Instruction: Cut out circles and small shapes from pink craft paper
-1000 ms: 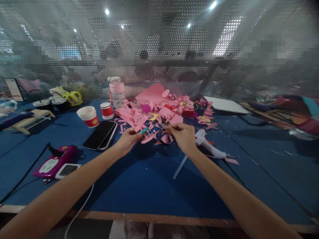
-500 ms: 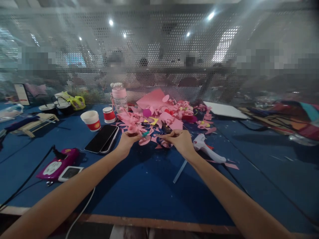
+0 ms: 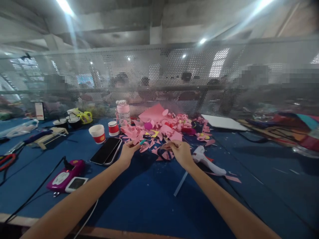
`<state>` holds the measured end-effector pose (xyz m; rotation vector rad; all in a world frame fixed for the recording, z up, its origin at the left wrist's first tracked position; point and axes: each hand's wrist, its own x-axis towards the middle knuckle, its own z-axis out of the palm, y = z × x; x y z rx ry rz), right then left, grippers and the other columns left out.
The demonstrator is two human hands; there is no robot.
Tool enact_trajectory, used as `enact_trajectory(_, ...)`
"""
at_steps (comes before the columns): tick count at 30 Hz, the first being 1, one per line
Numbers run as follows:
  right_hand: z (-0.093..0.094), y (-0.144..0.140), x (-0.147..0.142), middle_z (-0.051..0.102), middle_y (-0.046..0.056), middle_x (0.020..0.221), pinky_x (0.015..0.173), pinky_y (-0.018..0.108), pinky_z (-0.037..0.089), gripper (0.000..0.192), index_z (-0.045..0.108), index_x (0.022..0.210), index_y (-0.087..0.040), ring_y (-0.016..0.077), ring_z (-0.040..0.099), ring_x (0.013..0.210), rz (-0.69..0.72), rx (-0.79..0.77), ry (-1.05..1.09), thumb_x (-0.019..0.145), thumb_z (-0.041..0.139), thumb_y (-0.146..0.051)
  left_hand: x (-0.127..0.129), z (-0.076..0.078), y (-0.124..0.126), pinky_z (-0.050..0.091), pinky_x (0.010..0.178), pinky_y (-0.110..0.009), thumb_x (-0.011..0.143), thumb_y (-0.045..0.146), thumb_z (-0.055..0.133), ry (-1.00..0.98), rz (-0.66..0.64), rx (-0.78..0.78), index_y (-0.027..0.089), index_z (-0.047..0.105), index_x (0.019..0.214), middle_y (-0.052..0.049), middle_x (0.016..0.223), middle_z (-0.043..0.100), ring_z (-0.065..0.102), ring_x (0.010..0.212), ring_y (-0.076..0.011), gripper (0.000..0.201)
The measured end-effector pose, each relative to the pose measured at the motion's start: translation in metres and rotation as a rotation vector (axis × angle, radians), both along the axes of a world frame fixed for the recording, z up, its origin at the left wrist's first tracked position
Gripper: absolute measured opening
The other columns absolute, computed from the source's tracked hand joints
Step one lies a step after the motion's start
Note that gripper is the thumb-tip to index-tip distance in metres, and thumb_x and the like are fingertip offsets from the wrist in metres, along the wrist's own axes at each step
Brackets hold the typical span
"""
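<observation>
Over the blue table (image 3: 149, 199), the left hand (image 3: 128, 151) pinches a small teal piece (image 3: 142, 141) between its fingertips. The right hand (image 3: 180, 151) is closed on a thin strip (image 3: 171, 143) just beside it, both at the near edge of the pink paper scraps (image 3: 161, 127). Close by lie a phone (image 3: 106, 151) to the left and a white glue gun (image 3: 208, 161) to the right.

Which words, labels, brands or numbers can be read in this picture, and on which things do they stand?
No text can be read.
Red band on the paper cup: a yellow mark, too blurred to read.
Second red-banded cup: no legible print.
Purple device: markings on its white face too small to read.
White upright card: blurred.
Phone beside the left hand: dark screen.
Glue gun by the right hand: no legible brand.
</observation>
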<state>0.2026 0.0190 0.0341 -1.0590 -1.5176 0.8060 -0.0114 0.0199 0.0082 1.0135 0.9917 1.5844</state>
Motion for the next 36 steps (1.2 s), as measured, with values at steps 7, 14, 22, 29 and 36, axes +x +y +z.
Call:
enact_trajectory(7,0.005,-0.004,0.004,0.071,0.005,0.066,0.055,0.027,0.049,0.024,0.066,0.058,-0.018,0.0237,0.067,0.067,-0.128,0.082,-0.209,0.066,0.064,-0.04,0.0,-0.005,0.003,0.041,0.06,-0.022,0.042,0.019,0.076,-0.016,0.059,-0.016,0.013,0.066,0.06,0.002,0.056,0.063,0.055,0.055,-0.0096,0.022)
enact_trajectory(14,-0.003,-0.006,0.009,0.068,0.003,0.056,0.046,0.021,0.036,0.032,0.059,0.049,-0.018,0.0166,0.064,0.055,-0.39,0.365,-0.611,0.071,0.062,-0.041,0.0,0.0,-0.001,0.042,0.06,-0.024,0.044,0.024,0.076,0.04,0.067,-0.021,0.012,0.064,0.056,-0.002,0.054,0.063,0.056,0.054,-0.0114,0.021)
enact_trajectory(22,-0.01,-0.002,0.01,0.07,0.005,0.064,0.05,0.022,0.039,0.025,0.069,0.079,-0.017,0.0169,0.065,0.057,-0.49,0.472,-0.953,0.084,0.045,-0.022,0.0,0.002,-0.006,0.041,0.057,-0.022,0.046,0.026,0.075,0.198,0.176,-0.06,0.011,0.066,0.059,-0.002,0.055,0.064,0.055,0.053,-0.0113,0.021)
enact_trajectory(29,-0.013,0.002,0.012,0.052,0.004,0.126,0.103,0.046,0.021,0.041,0.047,0.125,-0.021,0.0214,0.042,0.119,-0.3,0.644,-1.013,0.087,0.033,-0.012,0.001,0.004,-0.007,0.043,0.057,-0.022,0.046,0.03,0.076,0.209,0.167,0.008,0.012,0.068,0.063,0.0,0.056,0.063,0.055,0.055,-0.0111,0.026)
enact_trajectory(36,-0.012,0.0,0.005,0.044,0.005,0.133,0.103,0.054,0.01,0.036,0.053,0.12,-0.021,0.0286,0.017,0.13,-0.514,0.634,-0.977,0.087,0.042,-0.031,-0.004,0.016,-0.004,0.045,0.061,-0.023,0.043,0.031,0.078,0.063,0.213,0.02,0.012,0.068,0.068,0.0,0.06,0.064,0.056,0.057,-0.0108,0.033)
